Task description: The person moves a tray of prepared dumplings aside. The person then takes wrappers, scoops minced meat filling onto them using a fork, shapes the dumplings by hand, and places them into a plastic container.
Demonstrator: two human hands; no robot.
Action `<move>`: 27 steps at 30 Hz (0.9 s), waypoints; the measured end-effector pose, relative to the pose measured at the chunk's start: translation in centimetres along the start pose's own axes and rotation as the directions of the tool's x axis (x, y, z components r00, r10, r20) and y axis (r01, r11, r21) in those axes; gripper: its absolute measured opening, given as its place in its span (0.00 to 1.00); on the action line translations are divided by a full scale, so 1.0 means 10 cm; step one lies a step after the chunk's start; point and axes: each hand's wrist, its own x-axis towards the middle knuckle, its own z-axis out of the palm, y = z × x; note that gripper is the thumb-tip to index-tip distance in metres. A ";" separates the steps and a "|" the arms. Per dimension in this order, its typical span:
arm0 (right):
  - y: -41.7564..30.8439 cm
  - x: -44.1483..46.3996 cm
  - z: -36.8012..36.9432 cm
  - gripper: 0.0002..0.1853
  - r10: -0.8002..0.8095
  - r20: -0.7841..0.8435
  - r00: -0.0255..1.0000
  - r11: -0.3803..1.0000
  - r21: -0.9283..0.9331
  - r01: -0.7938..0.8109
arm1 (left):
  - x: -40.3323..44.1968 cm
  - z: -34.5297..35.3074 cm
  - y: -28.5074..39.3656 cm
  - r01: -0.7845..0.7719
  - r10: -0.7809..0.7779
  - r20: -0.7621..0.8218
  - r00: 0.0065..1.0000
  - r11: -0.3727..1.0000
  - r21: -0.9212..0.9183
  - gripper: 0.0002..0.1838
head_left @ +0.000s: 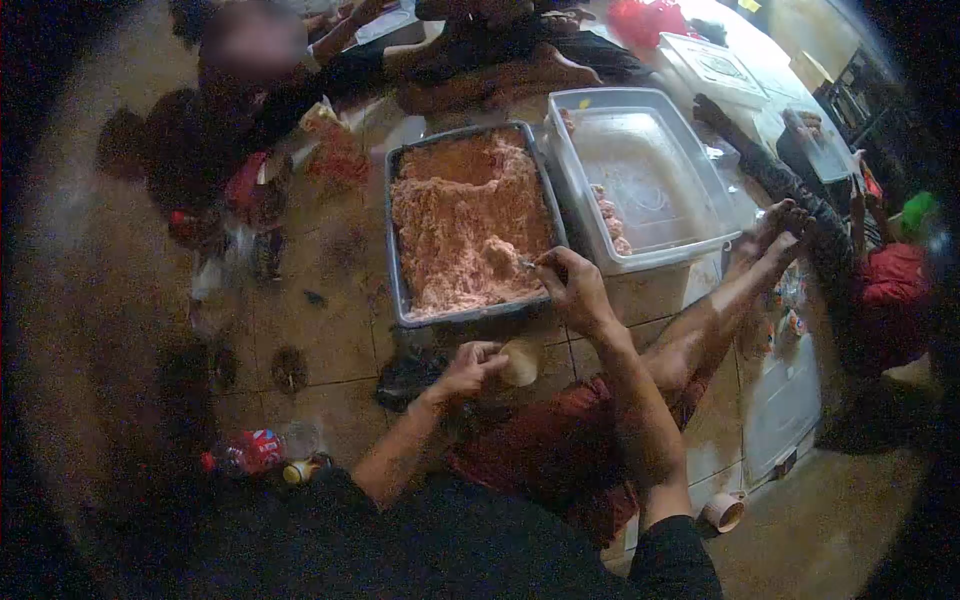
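Observation:
My left hand (468,372) pinches a thin, pale round wrapper (519,363) in front of the dark tub (393,250). Pinkish minced filling (440,225) fills the tub, lower toward the far side. Over the tub's near right corner, my right hand (578,288) is closed on a spoon (527,264), of which only a short bit shows. A lump of filling (499,254) sits at the spoon's tip. To the right stands a clear plastic box (660,258) with a few small filled pieces (610,220) along its left wall.
A bottle with a red label (255,452) lies on the tiled floor at my left. A black bag (408,380) is near my left hand. Rolled tape (724,512) sits at lower right. Other people sit around, one person's foot (560,72) beyond the tub. A lidded box (712,68) stands behind.

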 end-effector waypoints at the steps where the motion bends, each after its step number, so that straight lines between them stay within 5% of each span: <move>1: 0.02 -0.02 0.00 0.08 -0.003 -0.009 1.000 1.000 0.015 0.003 | 0.00 -0.03 -0.04 -0.082 0.078 0.097 0.992 0.996 0.038 0.18; 6: 0.04 -0.09 0.01 0.08 0.005 -0.045 0.999 1.000 0.025 -0.004 | 0.01 -0.01 -0.23 -0.172 0.166 0.048 0.985 0.916 0.362 0.15; 8: 0.02 -0.10 -0.02 0.08 0.019 -0.043 0.999 1.000 0.020 -0.018 | 0.04 0.00 -0.35 -0.119 0.120 0.006 0.993 0.976 0.183 0.14; 12: -0.06 -0.11 -0.07 0.06 0.052 -0.030 0.998 0.999 -0.007 -0.052 | 0.07 -0.11 -0.45 -0.085 0.075 0.057 0.996 0.977 0.195 0.13; 14: -0.05 -0.11 -0.06 0.06 0.062 -0.037 0.997 0.998 0.008 -0.062 | -0.07 -0.11 -0.29 -0.170 0.209 0.142 0.967 0.954 -0.245 0.11; 18: -0.10 -0.12 -0.06 0.07 0.118 -0.017 0.993 0.992 0.050 -0.117 | -0.14 -0.24 -0.21 -0.159 0.165 -0.003 0.986 0.944 -0.290 0.11; 20: -0.15 -0.12 -0.09 0.09 0.094 0.005 0.996 0.992 0.089 -0.094 | -0.22 -0.22 0.15 -0.109 0.251 0.073 0.965 0.640 -0.761 0.15; 21: -0.16 -0.13 -0.08 0.09 0.091 0.007 0.996 0.992 0.087 -0.091 | -0.24 -0.25 0.22 -0.113 0.253 0.069 0.965 0.638 -0.762 0.15; 23: -0.18 -0.15 -0.08 0.10 0.111 -0.001 0.994 0.982 0.154 -0.110 | -0.25 -0.32 0.32 -0.126 0.203 0.101 0.974 0.855 -0.503 0.22; 27: -0.23 -0.23 -0.11 0.10 0.063 -0.025 0.998 0.978 0.199 -0.057 | -0.08 -0.25 0.21 -0.120 0.227 0.167 0.959 0.865 -0.488 0.32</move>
